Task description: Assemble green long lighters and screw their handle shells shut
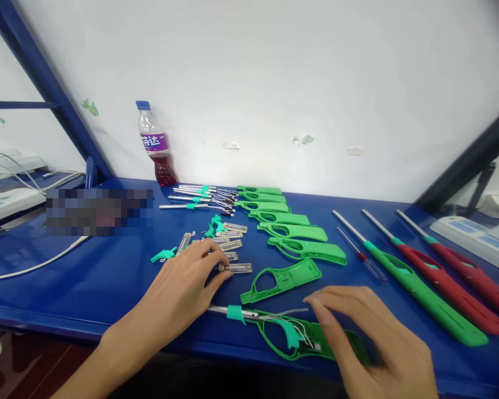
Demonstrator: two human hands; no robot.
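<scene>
My left hand [187, 277] pinches one end of a clear fuel tank [240, 268] on the blue table. Other clear tanks [229, 245] and teal triggers [216, 226] lie around and beyond its fingers. My right hand [370, 332] has thumb and forefinger together at the tip of a thin grey tube [289, 312]. That tube runs from a metal lighter barrel with a teal collar [235, 313]. The barrel, a teal trigger [291, 334] and white wires sit in an open green lighter half-shell [336, 341], partly hidden by my right hand. A bare green half-shell [289, 280] lies just beyond.
Several green half-shells [297, 231] form a column behind, beside metal barrels [187, 206] with wires. One green lighter [432, 296], two red lighters [441, 267] and a screwdriver [368, 262] lie right. A drink bottle [156, 144] stands by the wall; a white cable [45, 265] crosses the left.
</scene>
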